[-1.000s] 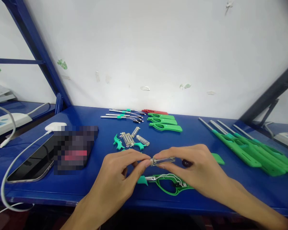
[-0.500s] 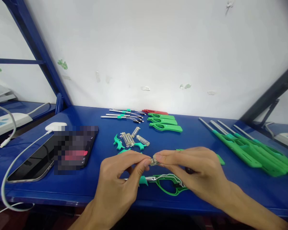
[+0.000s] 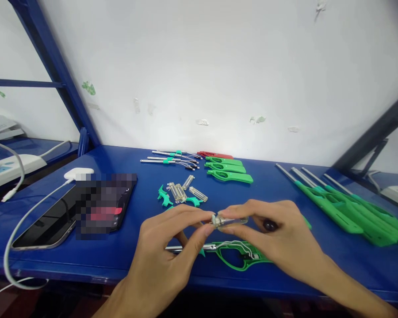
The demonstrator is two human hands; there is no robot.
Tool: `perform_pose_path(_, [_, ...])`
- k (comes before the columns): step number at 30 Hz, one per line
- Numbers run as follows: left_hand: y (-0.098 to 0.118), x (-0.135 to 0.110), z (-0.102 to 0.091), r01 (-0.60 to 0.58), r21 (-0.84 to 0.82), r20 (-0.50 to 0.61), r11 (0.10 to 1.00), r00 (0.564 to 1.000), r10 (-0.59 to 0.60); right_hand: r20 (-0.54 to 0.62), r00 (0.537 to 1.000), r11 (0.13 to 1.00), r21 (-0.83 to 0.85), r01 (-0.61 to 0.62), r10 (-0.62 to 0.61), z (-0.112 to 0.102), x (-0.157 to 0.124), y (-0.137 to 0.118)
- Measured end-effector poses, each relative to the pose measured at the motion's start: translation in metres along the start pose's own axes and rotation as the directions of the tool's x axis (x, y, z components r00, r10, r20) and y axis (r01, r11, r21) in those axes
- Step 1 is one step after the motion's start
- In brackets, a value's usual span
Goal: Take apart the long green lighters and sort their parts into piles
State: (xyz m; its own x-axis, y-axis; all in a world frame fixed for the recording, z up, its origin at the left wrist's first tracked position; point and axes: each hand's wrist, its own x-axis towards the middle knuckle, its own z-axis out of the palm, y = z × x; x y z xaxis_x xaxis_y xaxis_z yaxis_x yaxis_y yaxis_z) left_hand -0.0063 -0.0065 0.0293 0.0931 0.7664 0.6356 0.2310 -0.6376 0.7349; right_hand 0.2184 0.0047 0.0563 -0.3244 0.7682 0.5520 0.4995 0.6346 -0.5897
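The small clear tank [image 3: 231, 222] is above the blue table [image 3: 96, 264]. The right hand [image 3: 283, 234] pinches its body, and the left hand [image 3: 167, 247] pinches its end. Under them lies a green handle [image 3: 231, 266] with white wires [image 3: 239, 243].

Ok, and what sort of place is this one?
Probably a small assembly workbench: green handles and wired metal rods lie grouped on a blue table, what look like assembled lighters lie at the right, and the left hand and right hand hold a small clear tube.
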Motion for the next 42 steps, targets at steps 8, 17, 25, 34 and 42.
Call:
perform_pose_path(8, [0.004, -0.001, 0.001, -0.017, -0.018, -0.007, 1.000, 1.000, 0.017, 0.010, 1.000, 1.000, 0.002, 0.022, -0.022, 0.001, -0.002, -0.001])
perform_pose_path(17, [0.006, 0.000, -0.001, -0.001, -0.017, -0.027, 1.000, 1.000, 0.000, 0.025, 0.999, 0.999, -0.024, 0.024, -0.023, -0.002, -0.001, -0.002])
perform_pose_path(25, [-0.003, 0.001, -0.005, 0.364, -0.302, 0.157, 0.881, 0.931, -0.331, 0.133, 0.976, 0.948, -0.246, 0.203, -0.174, -0.025, 0.004, 0.003])
perform_pose_path(34, [-0.011, 0.009, -0.004, 0.656, -0.579, 0.480, 0.483, 0.754, -0.449, 0.384, 0.857, 0.579, -0.633, 0.515, -0.343, -0.032, 0.010, -0.005])
perform_pose_path(42, [-0.010, 0.010, -0.007, 0.466, -0.280, 0.274, 0.839, 0.877, -0.395, 0.281, 0.926, 0.774, -0.515, 0.368, -0.253, -0.025, 0.010, 0.016])
